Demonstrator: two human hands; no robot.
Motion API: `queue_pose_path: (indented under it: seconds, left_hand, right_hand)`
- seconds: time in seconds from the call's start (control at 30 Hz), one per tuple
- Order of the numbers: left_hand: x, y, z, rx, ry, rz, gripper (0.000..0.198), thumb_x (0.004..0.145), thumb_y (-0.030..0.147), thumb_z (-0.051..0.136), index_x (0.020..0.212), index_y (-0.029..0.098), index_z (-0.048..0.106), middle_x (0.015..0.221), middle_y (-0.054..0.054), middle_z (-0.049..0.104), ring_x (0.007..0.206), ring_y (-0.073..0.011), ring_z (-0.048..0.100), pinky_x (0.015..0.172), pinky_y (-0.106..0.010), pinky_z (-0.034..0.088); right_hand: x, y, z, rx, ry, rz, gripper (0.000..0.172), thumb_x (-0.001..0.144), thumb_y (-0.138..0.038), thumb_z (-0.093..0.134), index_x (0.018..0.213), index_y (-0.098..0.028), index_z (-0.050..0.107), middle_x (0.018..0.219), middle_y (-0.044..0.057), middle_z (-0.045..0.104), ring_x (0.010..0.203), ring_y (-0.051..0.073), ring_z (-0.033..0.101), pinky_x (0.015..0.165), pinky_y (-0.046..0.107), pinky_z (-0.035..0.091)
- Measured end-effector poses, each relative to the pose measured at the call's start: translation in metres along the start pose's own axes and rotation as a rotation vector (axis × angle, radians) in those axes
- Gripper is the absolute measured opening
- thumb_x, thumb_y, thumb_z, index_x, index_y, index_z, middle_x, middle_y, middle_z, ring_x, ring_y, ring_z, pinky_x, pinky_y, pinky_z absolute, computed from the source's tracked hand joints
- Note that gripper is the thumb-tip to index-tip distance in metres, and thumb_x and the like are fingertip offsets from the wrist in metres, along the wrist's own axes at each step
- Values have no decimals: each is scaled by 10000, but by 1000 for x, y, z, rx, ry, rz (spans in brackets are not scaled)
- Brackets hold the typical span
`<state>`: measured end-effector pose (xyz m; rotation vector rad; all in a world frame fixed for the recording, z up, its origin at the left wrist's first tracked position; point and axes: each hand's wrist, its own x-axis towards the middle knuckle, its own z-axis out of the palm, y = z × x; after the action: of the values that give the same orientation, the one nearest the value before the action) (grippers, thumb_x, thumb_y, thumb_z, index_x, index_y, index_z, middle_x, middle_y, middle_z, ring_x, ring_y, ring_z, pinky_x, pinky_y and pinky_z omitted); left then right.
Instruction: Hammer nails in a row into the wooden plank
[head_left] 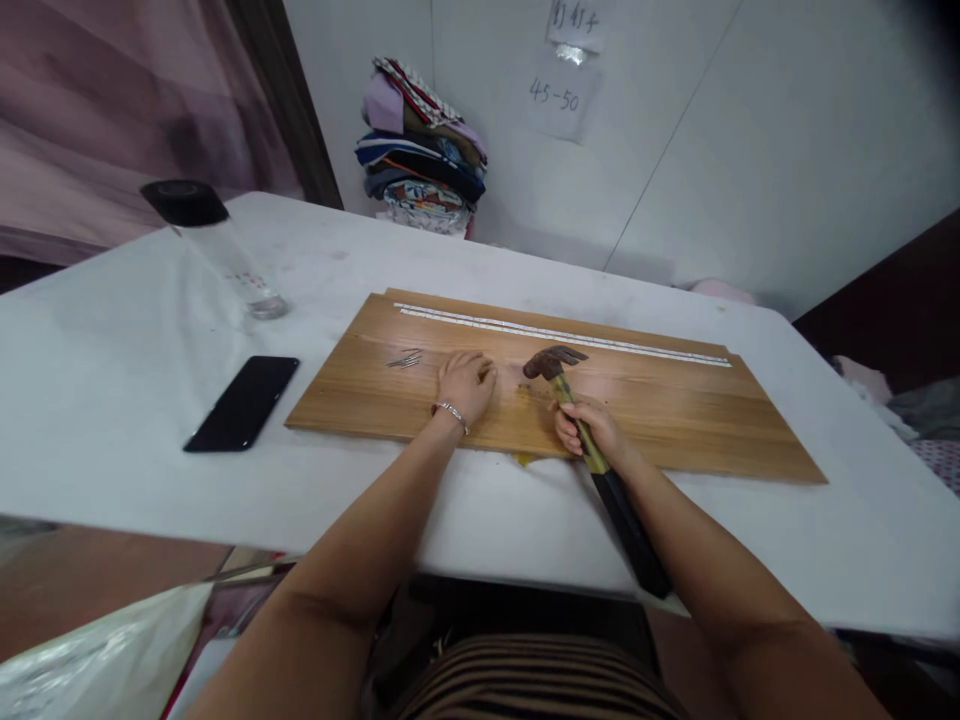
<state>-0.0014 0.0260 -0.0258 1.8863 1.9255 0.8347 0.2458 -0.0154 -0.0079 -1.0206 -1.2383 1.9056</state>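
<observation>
Right hand [586,424] clamped on hammer [611,493] — left hand [466,386] on board [675,410], grip hidden, can't tell.

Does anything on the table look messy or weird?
A little: a yellow scrap pokes out at the near edge of the wooden board, and the hammer has a brownish head, maybe rusty.

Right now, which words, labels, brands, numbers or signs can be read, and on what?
"钉钉子", apparently: upper white paper sheet on pale grey wall.
"45-50": lower white paper sheet.
Too blurred to read: red marks on clear, black-lidded bottle; any on thin white strips.
</observation>
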Motion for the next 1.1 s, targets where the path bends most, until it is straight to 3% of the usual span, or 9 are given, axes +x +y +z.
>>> queue_pose_path:
  seconds: [0.37, 0.6, 0.83, 0.97, 1.1]
  left_hand:
    - [4, -4, 0, 95, -14, -6, 252, 971, 254, 629, 1093, 234, 848, 1429, -87, 745, 1405, -268, 609, 1275, -440, 385]
    - [1, -1, -4, 193, -19, -6, 302, 970, 243, 632, 1204, 246, 822, 1468, -79, 724, 1429, -259, 595, 1259, -417, 403]
    - [25, 0, -16, 359, -121, -52, 303, 997, 306, 566, 1139, 206, 815, 1345, -143, 762, 1313, -299, 660, 1152, -407, 475]
    - [28, 0, -13, 442, -66, -100, 366, 1057, 371, 467, 1259, 241, 744, 1519, -130, 659, 1459, -320, 542, 1235, -524, 374]
    - [22, 2, -8, 467, -97, -120, 421, 1088, 436, 401, 1346, 254, 680, 1601, -129, 590, 1524, -310, 466, 1259, -545, 327]
  right_hand:
    - [9, 15, -7, 38, -85, -57, 406, 836, -573, 760, 988, -218, 633, 581, -76, 477, 416, 115, 413, 362, 248, 326]
    - [12, 16, -7, 117, -135, -74, 403, 825, -570, 767, 980, -226, 625, 557, -96, 458, 380, 98, 369, 343, 233, 324]
    - [13, 14, -2, 33, -100, -115, 446, 817, -561, 761, 1065, -224, 604, 540, -103, 533, 344, 97, 399, 306, 222, 310]
    - [14, 15, 1, -38, -106, -159, 389, 835, -570, 735, 933, -234, 566, 556, -88, 577, 331, 84, 407, 298, 214, 295]
    - [15, 17, 2, -63, -104, -186, 392, 833, -574, 725, 918, -230, 559, 572, -81, 605, 324, 76, 409, 289, 204, 283]
